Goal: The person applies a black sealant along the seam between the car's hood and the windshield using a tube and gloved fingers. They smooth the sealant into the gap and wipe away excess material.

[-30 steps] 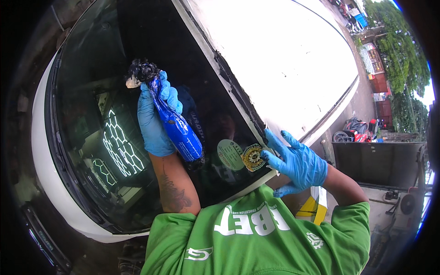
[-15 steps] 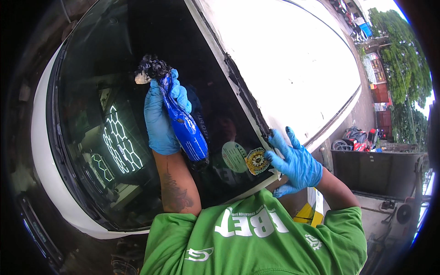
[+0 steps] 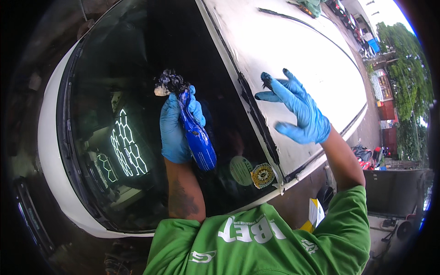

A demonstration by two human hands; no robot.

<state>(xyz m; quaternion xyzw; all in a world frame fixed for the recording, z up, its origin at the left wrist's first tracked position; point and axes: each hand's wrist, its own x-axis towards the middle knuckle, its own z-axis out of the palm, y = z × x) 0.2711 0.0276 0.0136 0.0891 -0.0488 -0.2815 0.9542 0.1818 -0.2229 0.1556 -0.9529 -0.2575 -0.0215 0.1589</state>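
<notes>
My left hand (image 3: pixel 175 130), in a blue glove, is closed around a blue foil pouch (image 3: pixel 200 145) above the dark windshield (image 3: pixel 192 41). At the pouch's upper end is a crumpled wad (image 3: pixel 170 83) smeared with black paste. Over the white roof (image 3: pixel 293 50) hangs my right hand (image 3: pixel 300 112), also gloved. It is open with fingers apart and holds nothing; its fingertips are stained black. Beside it, a rough black sealant strip (image 3: pixel 256 119) runs along the seam between glass and roof.
Two stickers, one pale green (image 3: pixel 240 170) and one yellow (image 3: pixel 262 176), sit at the glass's near corner. A yellow and white box (image 3: pixel 314 214) is partly hidden behind my right arm. A dark bin (image 3: pixel 394 192) stands at the right, and a green cloth (image 3: pixel 311 7) lies on the far roof.
My right hand has lifted from the near end of the sealant strip and moved away over the roof. My left hand still grips the pouch; the whole view has shifted slightly.
</notes>
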